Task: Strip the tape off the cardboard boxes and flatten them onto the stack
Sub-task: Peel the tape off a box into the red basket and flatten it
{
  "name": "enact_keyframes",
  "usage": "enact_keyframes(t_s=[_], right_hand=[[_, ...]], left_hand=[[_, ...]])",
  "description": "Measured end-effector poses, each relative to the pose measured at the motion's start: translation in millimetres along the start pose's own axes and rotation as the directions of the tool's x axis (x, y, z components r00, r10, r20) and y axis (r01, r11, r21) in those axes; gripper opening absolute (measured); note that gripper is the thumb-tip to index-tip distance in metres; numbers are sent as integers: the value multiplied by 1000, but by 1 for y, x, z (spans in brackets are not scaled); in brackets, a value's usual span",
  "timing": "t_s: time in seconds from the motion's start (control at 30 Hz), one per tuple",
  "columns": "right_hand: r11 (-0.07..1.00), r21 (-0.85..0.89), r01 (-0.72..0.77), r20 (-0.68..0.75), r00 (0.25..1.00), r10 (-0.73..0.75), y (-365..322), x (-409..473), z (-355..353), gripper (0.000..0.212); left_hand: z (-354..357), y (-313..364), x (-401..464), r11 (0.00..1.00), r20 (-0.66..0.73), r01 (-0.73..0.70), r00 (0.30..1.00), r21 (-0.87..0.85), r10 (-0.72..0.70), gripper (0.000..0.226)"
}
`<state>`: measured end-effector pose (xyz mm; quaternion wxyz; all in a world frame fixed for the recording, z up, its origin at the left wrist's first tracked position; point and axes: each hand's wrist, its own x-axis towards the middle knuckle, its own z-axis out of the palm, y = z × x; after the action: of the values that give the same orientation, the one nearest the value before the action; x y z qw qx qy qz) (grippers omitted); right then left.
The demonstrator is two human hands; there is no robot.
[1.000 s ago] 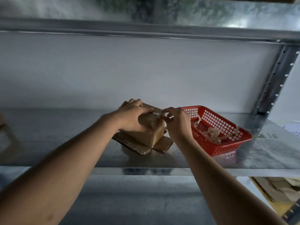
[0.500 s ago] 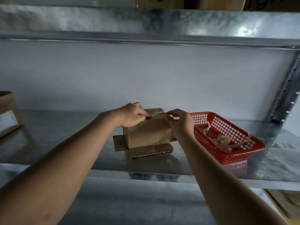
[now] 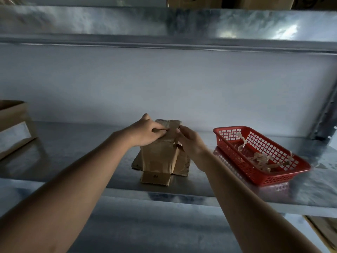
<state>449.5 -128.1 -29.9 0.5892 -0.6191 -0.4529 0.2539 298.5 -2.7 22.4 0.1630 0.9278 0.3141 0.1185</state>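
Observation:
A small brown cardboard box point(image 3: 158, 157) stands on a thin stack of flattened cardboard point(image 3: 183, 166) in the middle of the metal shelf. Its bottom flap lies open toward me. My left hand point(image 3: 145, 133) grips the box's upper left side with curled fingers. My right hand point(image 3: 189, 141) is at the box's upper right edge, thumb and fingers pinching at the top, where a strip of tape point(image 3: 172, 133) runs down the front. Whether the tape is lifted I cannot tell.
A red plastic basket point(image 3: 291, 172) with crumpled tape strips sits on the shelf point(image 3: 73, 161) to the right. Another cardboard box point(image 3: 12, 126) stands at the far left edge. An upper shelf point(image 3: 164, 24) hangs overhead, a steel upright at right.
The box has been turned on the stack, so its front face and open bottom flap now point toward me. Both hands stayed at its top.

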Motion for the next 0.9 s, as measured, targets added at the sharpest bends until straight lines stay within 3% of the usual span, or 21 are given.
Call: enact_keyframes(t_s=[0.13, 0.23, 0.43, 0.67, 0.8, 0.9], right_hand=[[979, -140, 147, -111, 980, -163, 5, -14, 3, 20], [914, -304, 268, -120, 941, -316, 9, -27, 1, 20], [922, -312, 232, -90, 958, -271, 7, -38, -10, 52], [924, -321, 207, -168, 948, -271, 1, -42, -19, 36], [897, -334, 290, -274, 881, -387, 13, -47, -15, 22], [909, -306, 283, -334, 862, -381, 22, -49, -13, 11]], left_hand=[[11, -1, 5, 993, -2, -3, 1000, -117, 3, 37], [18, 2, 6, 973, 10, -15, 1000, -232, 17, 39], [18, 14, 4, 967, 49, 31, 999, -253, -19, 42], [7, 23, -5, 979, 96, 43, 995, -197, -24, 44], [1, 21, -7, 984, 108, 36, 994, -175, -17, 45], [6, 23, -10, 987, 98, 32, 995, -156, -17, 46]])
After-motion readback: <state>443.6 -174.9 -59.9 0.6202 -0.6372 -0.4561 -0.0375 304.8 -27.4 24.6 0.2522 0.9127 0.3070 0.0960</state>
